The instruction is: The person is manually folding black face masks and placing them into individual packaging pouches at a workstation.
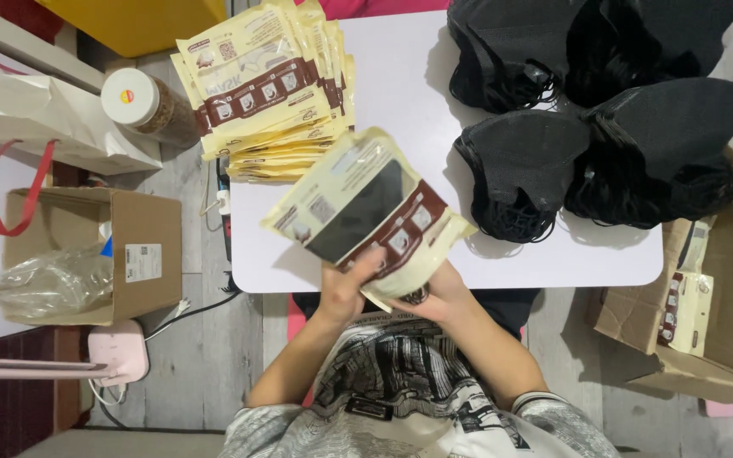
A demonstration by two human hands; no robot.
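Pouch point(365, 210), cream and flat, is probably flexing light and slippery; left hand point(346, 288) and right hand point(434, 297) are both pinching its near edge, the surest hold.

Cream-and-brown pouch point(366, 212), black masks point(528, 161), white table point(400, 76)

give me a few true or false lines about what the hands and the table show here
1. Both hands, the left hand and the right hand, hold one cream pouch. True.
2. The pouch has a dark window on its face. True.
3. The stack of pouches lies on the floor. False: it rests on the white table.
4. The black masks are piled inside the cardboard box. False: they lie on the table.
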